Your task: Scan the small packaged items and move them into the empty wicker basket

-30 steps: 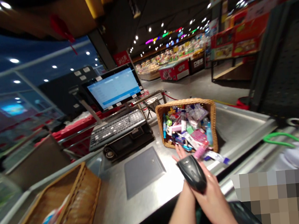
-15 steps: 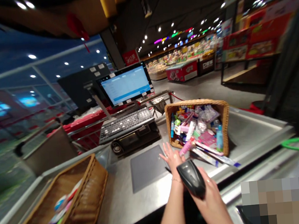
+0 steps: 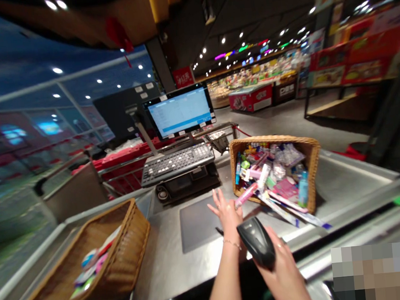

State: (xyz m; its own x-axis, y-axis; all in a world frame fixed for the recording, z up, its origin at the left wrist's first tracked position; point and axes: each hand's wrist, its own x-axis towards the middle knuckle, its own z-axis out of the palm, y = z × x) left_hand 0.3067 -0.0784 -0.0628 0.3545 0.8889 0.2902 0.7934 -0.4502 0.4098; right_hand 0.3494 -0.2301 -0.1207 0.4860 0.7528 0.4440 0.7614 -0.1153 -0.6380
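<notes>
Ceiling spotlights (image 3: 57, 70) are glowing over the stainless-steel worktop (image 3: 158, 270), with a monitor (image 3: 181, 112) and keyboard (image 3: 178, 163) standing beyond my hands. My right hand (image 3: 283, 259) is grasping a black barcode scanner (image 3: 259, 243). My left hand (image 3: 228, 213) is spreading its fingers just beyond and left of the scanner, near a grey pad (image 3: 195, 230). Compared with a second ago, it is sitting further left of the full wicker basket (image 3: 315, 163) beyond the right hand, and a pink cylindrical item (image 3: 247, 195) is slanting from that basket's near rim towards its thumb side; I'm reading this as the item coming away from the pile. Long white-and-blue packets (image 3: 284, 215) are hanging over the rim, right of it. Left of both hands, a second wicker basket (image 3: 135, 253) is holding small colourful items (image 3: 89, 258).

My left palm is hiding underneath, so I cannot tell whether it is gripping the pink item. A dark tip (image 3: 219, 231) is poking out beside it, its owner unclear. Pixelation is covering the lower right corner.
</notes>
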